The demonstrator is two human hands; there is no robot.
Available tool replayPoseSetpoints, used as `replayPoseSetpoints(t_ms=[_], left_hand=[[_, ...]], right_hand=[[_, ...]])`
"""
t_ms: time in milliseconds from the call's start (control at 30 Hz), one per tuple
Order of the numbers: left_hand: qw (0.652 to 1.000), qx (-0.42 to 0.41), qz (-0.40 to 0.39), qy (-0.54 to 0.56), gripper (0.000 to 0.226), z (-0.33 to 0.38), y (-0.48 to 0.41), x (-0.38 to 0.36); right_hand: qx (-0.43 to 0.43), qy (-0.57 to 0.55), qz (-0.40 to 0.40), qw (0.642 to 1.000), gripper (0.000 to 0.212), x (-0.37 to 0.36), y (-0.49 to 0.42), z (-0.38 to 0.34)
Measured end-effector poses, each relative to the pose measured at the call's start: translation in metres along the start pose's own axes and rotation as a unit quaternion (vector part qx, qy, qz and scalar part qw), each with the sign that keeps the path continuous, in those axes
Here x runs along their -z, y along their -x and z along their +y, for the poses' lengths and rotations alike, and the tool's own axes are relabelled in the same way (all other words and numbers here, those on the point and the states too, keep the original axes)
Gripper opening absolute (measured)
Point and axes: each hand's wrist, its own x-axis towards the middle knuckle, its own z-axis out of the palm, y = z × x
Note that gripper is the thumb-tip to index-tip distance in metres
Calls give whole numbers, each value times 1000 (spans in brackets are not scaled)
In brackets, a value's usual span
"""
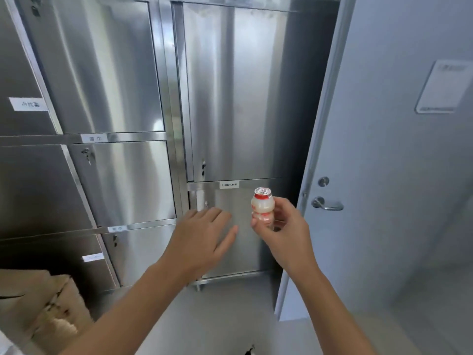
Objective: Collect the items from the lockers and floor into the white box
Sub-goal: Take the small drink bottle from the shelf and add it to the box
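Head view shows the right hand (281,226) holding a small bottle (262,204) by its lower half, fingers and thumb curled round it. The foil cap is up and the long axis upright. The bottle's top stands clear above the fingers, in front of the low locker door (245,252) and apart from it.

The left hand (204,231) lies just left of the bottle, fingers straight and spread, palm toward that locker door and holding nothing. It looks to be touching the steel. From where I stand that reads as pushing the door to, though I cannot tell whether the door is fully closed.

The white box is nowhere in sight, so I cannot say which way it lies from either hand, and the coming move turns on that. The right hand has the bottle, so it is the one to carry it. My guess is the person must turn away from the lockers to find the box.

Brown cartons (51,298) sit low, down and left of the left hand. A grey room door (384,175) stands to the right of the right hand.
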Motion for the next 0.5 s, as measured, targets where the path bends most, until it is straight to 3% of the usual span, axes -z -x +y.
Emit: replayPoseSetpoints(t_ms=[267, 500], left_hand=[[997, -56, -10, 60, 48, 17, -45, -61], [990, -88, -42, 103, 50, -33, -79, -132]], right_hand=[[-33, 62, 50, 996, 42, 24, 1, 49], [-101, 96, 83, 987, 39, -16, -24, 95]])
